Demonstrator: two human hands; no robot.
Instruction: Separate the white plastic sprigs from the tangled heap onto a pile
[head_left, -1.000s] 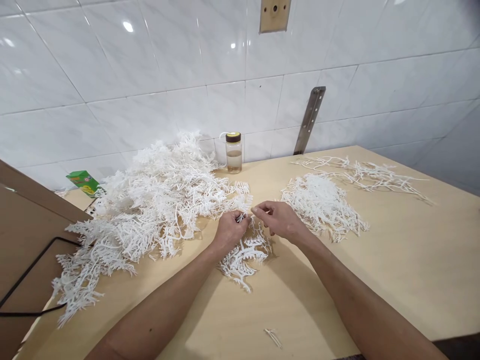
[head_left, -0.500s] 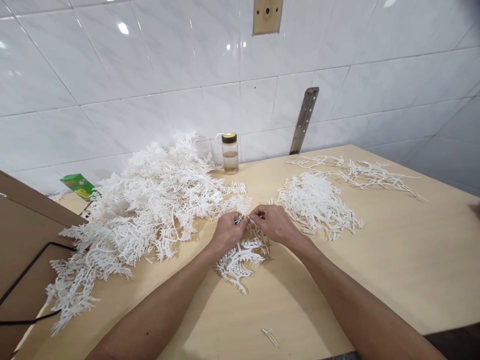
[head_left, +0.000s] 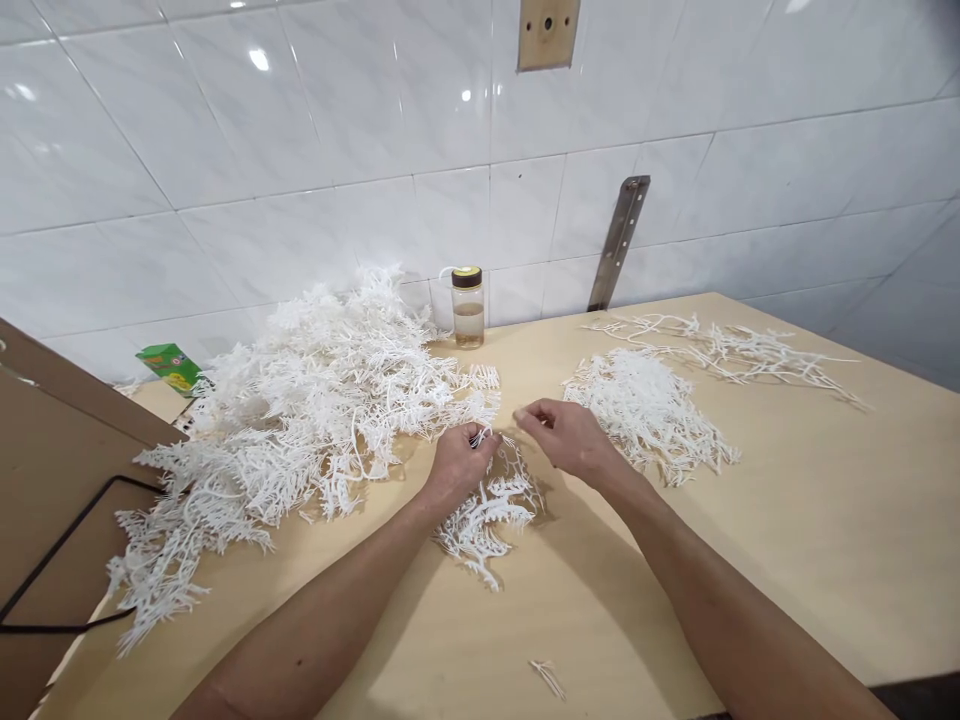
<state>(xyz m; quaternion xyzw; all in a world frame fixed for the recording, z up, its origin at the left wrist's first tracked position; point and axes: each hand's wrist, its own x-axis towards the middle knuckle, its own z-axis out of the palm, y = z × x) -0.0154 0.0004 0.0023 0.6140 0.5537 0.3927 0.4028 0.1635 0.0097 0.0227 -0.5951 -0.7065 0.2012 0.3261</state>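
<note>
Left hand (head_left: 459, 466): closed, pinching white branching sprig (head_left: 487, 515)
Right hand (head_left: 564, 437): just beside it, thumb near forefinger; can't tell if gripping anything
Sprig position: over table (head_left: 810, 520), between forearms
Large sprig pile (head_left: 315, 390): left
Small white heap (head_left: 649, 405): beyond right hand
Lidded bottle (head_left: 469, 318): near wall

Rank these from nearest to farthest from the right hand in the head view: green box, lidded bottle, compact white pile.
1. Compact white pile: just right of the right hand.
2. Lidded bottle: farther back, to the left.
3. Green box: far left, beside the large white heap.
</note>
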